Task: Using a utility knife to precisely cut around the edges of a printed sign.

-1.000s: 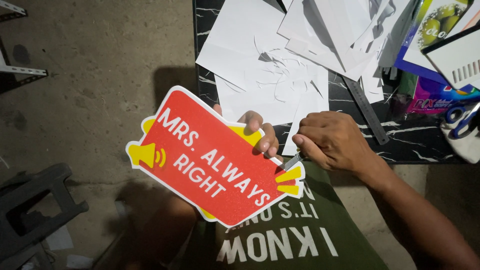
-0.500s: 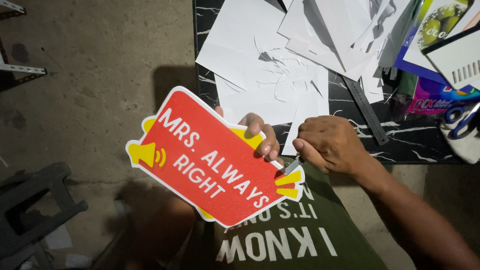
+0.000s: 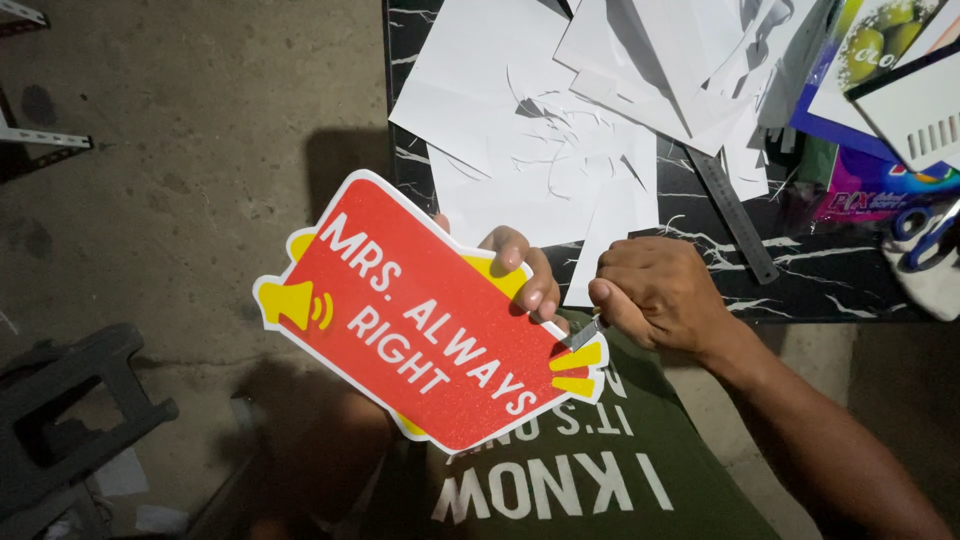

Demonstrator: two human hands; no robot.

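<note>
Below the near edge of the dark marbled table [image 3: 850, 290], held out over the person's lap, is the red sign [image 3: 420, 320]: a stiff red board with a white border, yellow megaphone shapes at either end and white lettering, tilted so that its right end sits lower.

Change noted: against the pictures of a second and half a second ago, the sign sits in much the same place and at the same tilt. The blade [image 3: 583, 335] has crept a little further along the border by the yellow marks at the right end. Judgement: trimming of the white border is under way at that corner and proceeds in small strokes, not long cuts.

Left hand [image 3: 520, 275]: it grips the sign from behind at the upper edge, fingers curled over onto the face and closed firmly on the board. The thumb is hidden behind it.

Right hand [image 3: 655, 295]: it is bunched tight round a small craft knife, fingers pinched narrow, with only the blade tip showing where it meets the border. The handle is hidden inside the fist.

Surroundings: white paper offcuts [image 3: 560, 130] lie heaped on the table just beyond the hands, a metal ruler [image 3: 735, 215] beside them, blue-handled scissors [image 3: 925, 230] at the far right. A dark stool [image 3: 70, 400] stands on the concrete floor [image 3: 180, 150] to the left.
</note>
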